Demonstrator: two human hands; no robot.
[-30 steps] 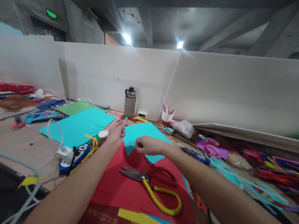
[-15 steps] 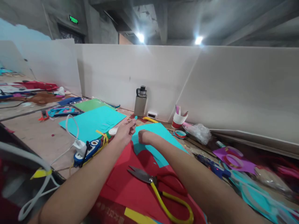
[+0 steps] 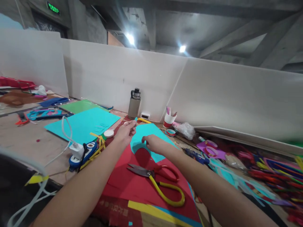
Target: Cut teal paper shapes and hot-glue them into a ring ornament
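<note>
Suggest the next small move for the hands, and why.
Perhaps bring the right hand to the small turquoise piece to help steady it: the left hand alone pinches it, while the right, apart from it over the turquoise sheet, appears to hold nothing.

1. Left hand [image 3: 125, 130] and right hand [image 3: 153, 143]: apart; narrow open gap between them, above turquoise sheet [image 3: 148, 130].
2. Scissors [image 3: 148, 173]: flat on red sheet [image 3: 123, 186], blocking low passage; air above them open.
3. Bottle [image 3: 134, 107]: upright, beyond left hand, obstructing forward reach.
4. White panel [image 3: 113, 72]: upright, closing the far side.
5. Power strip [image 3: 91, 147] with white plug [image 3: 77, 150]: left of left forearm [image 3: 94, 170], impeding sideways passage.
6. Paper cup [image 3: 169, 120], plastic bag [image 3: 187, 130]: beyond right hand, obstructing far-right reach.
</note>
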